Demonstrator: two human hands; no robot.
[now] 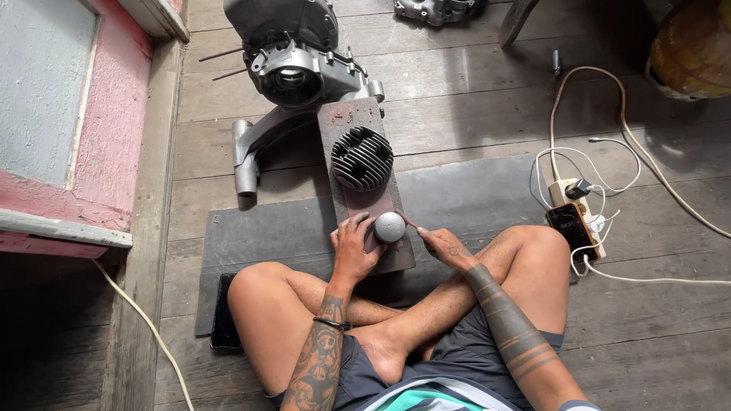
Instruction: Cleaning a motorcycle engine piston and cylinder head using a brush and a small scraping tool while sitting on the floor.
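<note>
Fingers of the left hand [352,245] are curling around the left side of a round grey piston [390,227], steadying it on the near end of a dark wooden board [358,199]. Fingers of the right hand [444,245] are pinching together around a thin tool [409,221] whose tip is touching the piston's right edge; what kind of tool it is cannot be told.

Farther along the same board a finned cylinder head [362,158] is lying, just beyond the piston. Past the board's far end an engine crankcase [293,65] is sitting on the plank floor [472,91], with its swing arm [255,148] angling down to the left. A dark rubber mat [259,236] is lying under the board and the crossed legs. Off to the right, well apart from the hands, a phone [571,227] is resting beside a power strip [567,194] tangled with white cables [609,164]. A pink wall [106,122] is closing in the left side.
</note>
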